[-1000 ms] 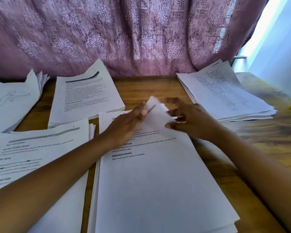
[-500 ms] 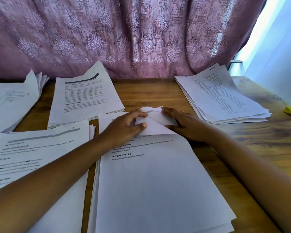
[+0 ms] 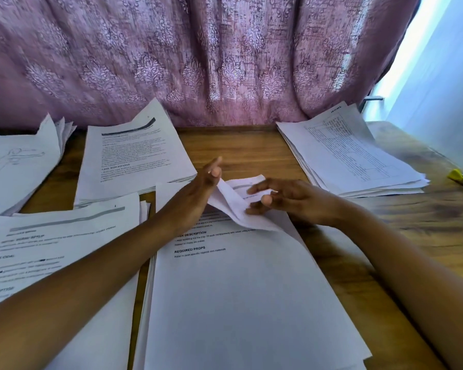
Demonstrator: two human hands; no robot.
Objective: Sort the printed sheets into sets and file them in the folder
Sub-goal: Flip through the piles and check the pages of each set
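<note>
— What did each grip have hold of?
— The left hand [image 3: 198,194] stood with fingers nearly straight, propping the curled-back far corner of the top sheet [image 3: 234,206]. The right hand [image 3: 289,202] was spread loose, fingertips [image 3: 266,201] at that same curl. I saw no firm pinch from either.
— Why hold it so?
— I'd judge it was to peel one sheet off the centre stack [image 3: 238,303] and read the header beneath, so it could go to its proper set.
— Any room to move it?
— Bare worktop [image 3: 251,148] lay just beyond the hands, between the far stack [image 3: 134,158] and the right stack [image 3: 353,161]. The near-left stack [image 3: 51,249] sat just beside the centre one, edges almost touching. A yellow-tipped tool [image 3: 456,174] lay at the right edge. No folder was in view.
</note>
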